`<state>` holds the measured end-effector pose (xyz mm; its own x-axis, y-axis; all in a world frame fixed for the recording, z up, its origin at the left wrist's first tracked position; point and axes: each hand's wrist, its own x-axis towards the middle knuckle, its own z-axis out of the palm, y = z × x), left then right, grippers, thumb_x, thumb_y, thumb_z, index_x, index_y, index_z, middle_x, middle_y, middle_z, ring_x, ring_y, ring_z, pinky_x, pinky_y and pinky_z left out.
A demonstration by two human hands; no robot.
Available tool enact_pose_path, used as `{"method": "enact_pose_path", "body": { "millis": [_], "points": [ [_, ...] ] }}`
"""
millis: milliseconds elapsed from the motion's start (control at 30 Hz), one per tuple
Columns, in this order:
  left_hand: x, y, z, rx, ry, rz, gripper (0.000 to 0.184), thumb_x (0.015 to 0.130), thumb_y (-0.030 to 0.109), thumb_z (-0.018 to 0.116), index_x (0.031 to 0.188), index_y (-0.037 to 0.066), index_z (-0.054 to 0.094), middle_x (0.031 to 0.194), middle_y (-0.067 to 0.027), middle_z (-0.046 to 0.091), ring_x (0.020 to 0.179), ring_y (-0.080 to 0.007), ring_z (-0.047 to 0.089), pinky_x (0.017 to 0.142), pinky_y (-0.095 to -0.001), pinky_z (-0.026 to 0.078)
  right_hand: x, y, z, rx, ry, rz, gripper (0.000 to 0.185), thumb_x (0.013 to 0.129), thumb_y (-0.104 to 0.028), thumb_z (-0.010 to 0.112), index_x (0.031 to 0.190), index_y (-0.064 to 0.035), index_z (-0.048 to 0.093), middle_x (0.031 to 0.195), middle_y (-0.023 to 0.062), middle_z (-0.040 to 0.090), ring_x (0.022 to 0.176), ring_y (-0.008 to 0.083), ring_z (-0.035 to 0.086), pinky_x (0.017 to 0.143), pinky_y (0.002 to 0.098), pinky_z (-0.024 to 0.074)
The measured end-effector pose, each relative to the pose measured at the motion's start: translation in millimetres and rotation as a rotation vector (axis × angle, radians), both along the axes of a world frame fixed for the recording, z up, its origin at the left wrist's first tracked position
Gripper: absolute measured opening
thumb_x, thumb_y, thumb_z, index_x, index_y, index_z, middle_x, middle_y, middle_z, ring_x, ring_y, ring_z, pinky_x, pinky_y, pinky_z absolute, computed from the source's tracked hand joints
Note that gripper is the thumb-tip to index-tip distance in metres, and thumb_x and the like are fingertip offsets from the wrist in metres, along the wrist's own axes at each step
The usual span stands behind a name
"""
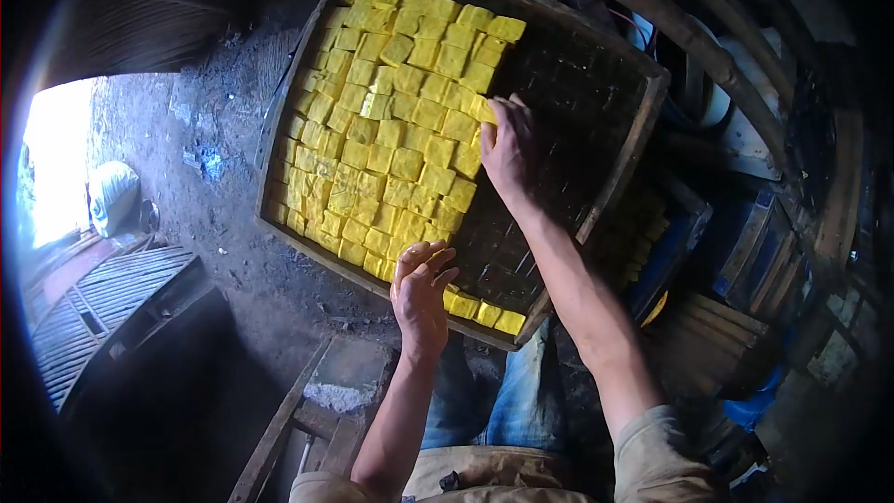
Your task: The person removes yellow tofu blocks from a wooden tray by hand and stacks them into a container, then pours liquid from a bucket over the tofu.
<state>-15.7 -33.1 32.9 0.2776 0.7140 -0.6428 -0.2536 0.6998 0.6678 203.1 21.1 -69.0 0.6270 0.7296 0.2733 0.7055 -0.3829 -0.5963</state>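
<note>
Tray: a framed, shallow wooden tray [622,156] lies in front of the person, its near rim just above their legs [531,401]. The raised rim probably helps keep its load from sliding off.
Yellow blocks: they cover the left and middle of the tray in close, slightly uneven rows, many touching; a short line [488,314] runs along the near rim toward the near right corner. The tight fit probably saves room and makes them prop one another.
Dark base: a woven-looking surface [568,121] shows on the tray's right side.
Right hand: this hand [509,154] reaches over the tray, thumb and fingers bent at a yellow block [483,110] on the right edge of the rows. Whether it pinches or only presses the block cannot be told. Coming from the right side likely keeps the forearm off the blocks.
Left hand: loosely open, fingers curved and parted, this hand [421,291] hangs at the tray's near rim beside the yellow rows; no block shows in its grasp.
Surroundings: more yellow blocks [644,237] lie right of the tray; a slatted frame [112,303] stands to its left.
</note>
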Motion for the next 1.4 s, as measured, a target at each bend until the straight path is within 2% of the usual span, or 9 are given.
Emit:
{"method": "enact_pose_path", "body": {
  "millis": [267, 333, 400, 533, 667, 800, 900, 1033, 1400],
  "points": [
    [-44, 23, -10, -0.027, -0.047, 0.075, 0.039, 0.09, 0.026, 0.056, 0.125, 0.008, 0.052, 0.124, -0.0139, 0.06, 0.115, -0.0285, 0.059, 0.094, -0.04, 0.047, 23, -21, 12, 0.13, 0.658, 0.053, 0.025, 0.075, 0.004, 0.074, 0.097, -0.0036, 0.063, 0.083, -0.0007, 0.065, 0.075, 0.006, 0.062, 0.065, 0.0227, 0.0518],
    [-47, 25, -13, -0.047, -0.04, 0.106, 0.04, 0.09, 0.026, 0.057, 0.125, 0.008, 0.052, 0.124, -0.0139, 0.06, 0.115, -0.0283, 0.059, 0.094, -0.0399, 0.047, 6, -22, 8, 0.027, 0.542, 0.088, 0.029, 0.073, 0.003, 0.075, 0.099, -0.0034, 0.063, 0.096, 0.0035, 0.065, 0.08, 0.0122, 0.063, 0.07, 0.0278, 0.0537],
    [-46, 27, -13, -0.05, -0.047, 0.105, 0.039, 0.09, 0.026, 0.057, 0.124, 0.008, 0.052, 0.125, -0.0138, 0.06, 0.116, -0.0282, 0.058, 0.094, -0.04, 0.047, -16, -21, 23, -0.314, 0.106, -0.001, 0.044, 0.076, -0.009, 0.073, 0.117, -0.0038, 0.06, 0.13, 0.0168, 0.049, 0.117, 0.0334, 0.049, 0.099, 0.0441, 0.0428],
    [-42, 30, -12, -0.067, -0.066, 0.11, 0.039, 0.089, 0.026, 0.057, 0.124, 0.008, 0.052, 0.125, -0.0134, 0.059, 0.115, -0.0279, 0.058, 0.094, -0.0402, 0.046, -39, -25, 2, -0.224, -0.19, 0.065, 0.048, 0.073, -0.012, 0.074, 0.118, -0.0031, 0.057, 0.117, 0.0155, 0.054, 0.11, 0.0337, 0.051, 0.095, 0.0446, 0.0441],
    [-38, 37, -13, -0.058, -0.11, 0.099, 0.038, 0.089, 0.025, 0.057, 0.124, 0.008, 0.052, 0.124, -0.0132, 0.059, 0.113, -0.0279, 0.058, 0.093, -0.0404, 0.047, -21, -25, 1, 0.004, 0.731, -0.015, 0.038, 0.073, -0.002, 0.07, 0.106, -0.0036, 0.052, 0.095, 0.0049, 0.06, 0.089, 0.0121, 0.059, 0.077, 0.027, 0.0496],
    [-39, 37, -19, -0.053, -0.133, 0.11, 0.037, 0.09, 0.023, 0.056, 0.123, 0.008, 0.052, 0.123, -0.0132, 0.059, 0.113, -0.0282, 0.058, 0.093, -0.0404, 0.047, -8, -32, 20, 0.217, 1.126, -0.046, 0.045, 0.073, -0.002, 0.068, 0.116, -0.0019, 0.055, 0.098, 0.0046, 0.062, 0.09, 0.0117, 0.061, 0.083, 0.0264, 0.0508],
    [-36, 34, -19, -0.063, -0.135, 0.117, 0.037, 0.09, 0.023, 0.055, 0.124, 0.008, 0.052, 0.123, -0.0132, 0.059, 0.113, -0.0286, 0.058, 0.093, -0.0403, 0.047, -23, -31, 13, 0.027, 0.948, 0.105, 0.051, 0.074, -0.012, 0.068, 0.123, 0.0016, 0.061, 0.104, 0.0065, 0.066, 0.095, 0.0169, 0.064, 0.089, 0.0292, 0.0506],
    [-36, 30, -15, -0.065, -0.135, 0.106, 0.038, 0.09, 0.022, 0.055, 0.126, 0.008, 0.051, 0.124, -0.0132, 0.059, 0.114, -0.0286, 0.057, 0.094, -0.041, 0.046, -60, -19, 15, -0.429, 0.17, -0.014, 0.052, 0.085, -0.027, 0.06, 0.128, 0.0023, 0.056, 0.15, 0.0206, 0.03, 0.126, 0.0395, 0.042, 0.105, 0.047, 0.0383],
    [-63, 16, -18, -0.012, 0.101, 0.148, 0.046, 0.093, 0.024, 0.052, 0.135, 0.01, 0.043, 0.125, -0.0109, 0.056, 0.112, -0.0248, 0.054, 0.093, -0.0434, 0.043, -44, -11, 16, -0.263, 0.659, 0.193, 0.049, 0.068, -0.019, 0.07, 0.112, -0.0045, 0.056, 0.098, 0.0165, 0.056, 0.094, 0.0306, 0.058, 0.078, 0.0438, 0.0492]
  ]
}}
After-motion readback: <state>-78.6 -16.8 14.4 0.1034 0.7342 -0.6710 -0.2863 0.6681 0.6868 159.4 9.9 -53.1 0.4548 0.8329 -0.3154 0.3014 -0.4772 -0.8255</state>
